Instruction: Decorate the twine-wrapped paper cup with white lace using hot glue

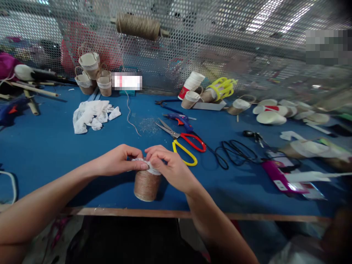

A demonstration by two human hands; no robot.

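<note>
A small cup wrapped in brown twine (146, 185) stands near the front edge of the blue table (49, 154). White lace trim (153, 169) runs round its rim. My left hand (118, 160) pinches the trim at the cup's top from the left. From the right, my right hand (167, 167) curls over the rim and presses the trim with closed fingers. The far side of the rim is hidden by my fingers.
Scissors with red and yellow handles (184, 143) and a blue glue gun (179, 119) lie just behind. A pile of white lace (92, 114) sits to the left, finished twine cups (90, 73) at the back, black cable (233, 151) and a purple box (280, 176) to the right. A twine spool (138, 25) hangs on the mesh.
</note>
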